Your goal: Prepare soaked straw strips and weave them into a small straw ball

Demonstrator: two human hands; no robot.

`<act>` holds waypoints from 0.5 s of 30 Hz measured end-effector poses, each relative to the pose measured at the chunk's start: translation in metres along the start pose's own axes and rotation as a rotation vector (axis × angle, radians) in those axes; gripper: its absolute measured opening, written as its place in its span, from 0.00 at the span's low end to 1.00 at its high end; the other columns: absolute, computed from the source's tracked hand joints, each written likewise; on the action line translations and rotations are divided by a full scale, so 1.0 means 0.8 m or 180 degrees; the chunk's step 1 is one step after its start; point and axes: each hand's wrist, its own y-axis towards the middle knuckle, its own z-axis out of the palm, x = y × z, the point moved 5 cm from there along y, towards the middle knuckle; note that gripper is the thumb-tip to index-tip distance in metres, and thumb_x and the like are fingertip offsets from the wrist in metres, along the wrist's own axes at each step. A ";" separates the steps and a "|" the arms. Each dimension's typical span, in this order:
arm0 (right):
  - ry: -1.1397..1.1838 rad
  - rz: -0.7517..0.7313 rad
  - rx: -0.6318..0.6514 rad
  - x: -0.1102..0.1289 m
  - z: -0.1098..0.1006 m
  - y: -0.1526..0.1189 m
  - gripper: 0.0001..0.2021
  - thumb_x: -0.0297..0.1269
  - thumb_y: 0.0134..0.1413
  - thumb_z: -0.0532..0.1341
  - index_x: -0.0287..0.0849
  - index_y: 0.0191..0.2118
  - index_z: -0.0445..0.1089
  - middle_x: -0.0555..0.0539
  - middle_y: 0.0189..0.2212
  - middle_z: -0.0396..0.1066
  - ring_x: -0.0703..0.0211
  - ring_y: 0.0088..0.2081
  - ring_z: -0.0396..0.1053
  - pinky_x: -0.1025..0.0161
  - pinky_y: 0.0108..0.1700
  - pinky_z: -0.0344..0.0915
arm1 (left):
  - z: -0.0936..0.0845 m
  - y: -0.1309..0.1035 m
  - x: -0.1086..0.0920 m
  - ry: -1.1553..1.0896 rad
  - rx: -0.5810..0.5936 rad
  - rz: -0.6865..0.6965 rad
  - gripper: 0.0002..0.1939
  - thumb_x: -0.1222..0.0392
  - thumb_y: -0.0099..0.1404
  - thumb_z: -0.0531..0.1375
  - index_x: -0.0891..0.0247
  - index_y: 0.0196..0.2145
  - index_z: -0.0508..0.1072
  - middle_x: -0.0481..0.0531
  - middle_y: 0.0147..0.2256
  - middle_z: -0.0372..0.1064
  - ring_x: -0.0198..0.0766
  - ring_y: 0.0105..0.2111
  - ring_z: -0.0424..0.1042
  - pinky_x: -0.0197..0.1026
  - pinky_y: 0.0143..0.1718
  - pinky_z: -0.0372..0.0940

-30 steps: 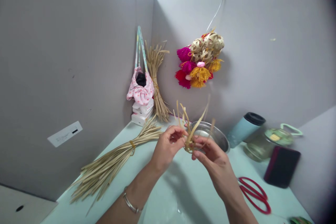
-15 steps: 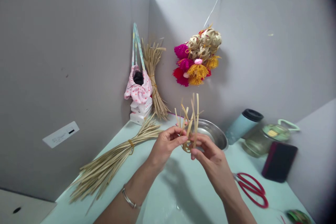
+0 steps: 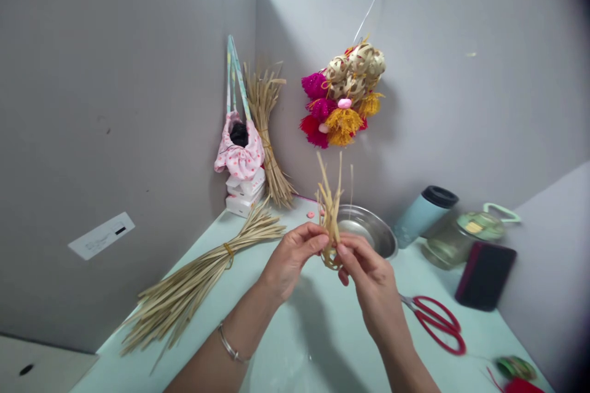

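Note:
A small woven piece of pale strips point(image 3: 330, 221) is held up between my two hands, its loose ends pointing upward and its looped base below my fingertips. My left hand point(image 3: 295, 258) pinches its left side between thumb and fingers; a silver bangle is on that wrist. On the right side, my right hand point(image 3: 366, 270) grips it with thumb and index finger, the other fingers curled beneath. Behind the piece stands a metal bowl point(image 3: 385, 236), partly hidden by it and my right hand.
A tied strip bundle point(image 3: 188, 285) lies left; another point(image 3: 267, 135) stands in the corner beside a pink bag point(image 3: 239, 159). Woven balls with tassels point(image 3: 345, 98) hang on the wall. At right are a blue tumbler point(image 3: 421, 218), green jug point(image 3: 461, 239), phone point(image 3: 486, 276) and red scissors point(image 3: 440, 325).
The upright strips have drawn closer together, and my right fingers have shifted on the weave. The whole view has moved slightly.

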 end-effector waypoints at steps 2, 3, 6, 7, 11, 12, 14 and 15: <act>-0.0310 -0.0153 0.0076 0.004 0.004 -0.002 0.11 0.47 0.62 0.60 0.47 0.39 0.76 0.45 0.43 0.68 0.61 0.32 0.66 0.65 0.25 0.62 | -0.002 0.000 -0.004 0.0335 -0.0191 0.0252 0.10 0.57 0.58 0.68 0.65 0.32 0.72 0.47 0.31 0.68 0.32 0.34 0.65 0.37 0.40 0.59; -0.0449 -0.0224 0.0121 0.005 0.006 -0.003 0.11 0.46 0.63 0.59 0.47 0.40 0.76 0.45 0.43 0.68 0.59 0.33 0.67 0.64 0.26 0.63 | -0.003 0.000 -0.006 0.0445 -0.0289 0.0368 0.10 0.58 0.58 0.68 0.64 0.33 0.72 0.47 0.31 0.67 0.32 0.33 0.65 0.36 0.39 0.59; -0.0739 -0.0411 0.0214 0.009 0.010 -0.006 0.12 0.44 0.66 0.56 0.48 0.42 0.75 0.45 0.42 0.68 0.58 0.37 0.68 0.63 0.31 0.66 | -0.004 -0.001 -0.009 0.0537 -0.0478 0.0482 0.14 0.58 0.57 0.69 0.62 0.37 0.69 0.45 0.32 0.67 0.31 0.32 0.65 0.36 0.37 0.60; -0.0788 -0.0466 0.0220 0.011 0.010 -0.007 0.11 0.43 0.67 0.55 0.49 0.43 0.75 0.45 0.42 0.68 0.58 0.37 0.68 0.62 0.32 0.67 | -0.004 -0.001 -0.010 0.0509 -0.0473 0.0449 0.15 0.58 0.57 0.69 0.61 0.39 0.69 0.46 0.33 0.69 0.32 0.33 0.66 0.36 0.38 0.61; -0.0644 -0.0585 0.0087 0.015 0.003 -0.009 0.10 0.41 0.65 0.58 0.51 0.49 0.71 0.45 0.47 0.68 0.56 0.41 0.70 0.60 0.39 0.71 | -0.008 0.000 -0.017 0.0195 -0.0330 0.0381 0.13 0.58 0.57 0.69 0.63 0.38 0.72 0.49 0.35 0.71 0.34 0.37 0.68 0.37 0.42 0.61; -0.0557 -0.0602 0.0031 0.016 0.001 -0.010 0.10 0.41 0.65 0.59 0.51 0.50 0.70 0.45 0.49 0.68 0.56 0.42 0.71 0.59 0.41 0.71 | -0.011 0.001 -0.020 0.0098 -0.0314 0.0390 0.12 0.59 0.57 0.69 0.63 0.37 0.73 0.49 0.36 0.71 0.34 0.37 0.68 0.37 0.43 0.61; -0.0419 -0.0661 -0.0043 0.018 -0.001 -0.010 0.11 0.39 0.64 0.60 0.52 0.51 0.69 0.45 0.51 0.68 0.56 0.44 0.71 0.57 0.44 0.72 | -0.014 0.002 -0.024 -0.0045 -0.0259 0.0380 0.11 0.59 0.58 0.68 0.63 0.38 0.75 0.50 0.37 0.72 0.35 0.39 0.69 0.37 0.45 0.61; -0.0377 -0.0708 -0.0037 0.019 0.000 -0.010 0.11 0.38 0.64 0.60 0.52 0.51 0.70 0.45 0.52 0.67 0.55 0.45 0.71 0.57 0.45 0.72 | -0.014 0.002 -0.026 -0.0083 -0.0211 0.0363 0.10 0.59 0.59 0.67 0.63 0.39 0.75 0.51 0.38 0.72 0.35 0.40 0.69 0.38 0.46 0.61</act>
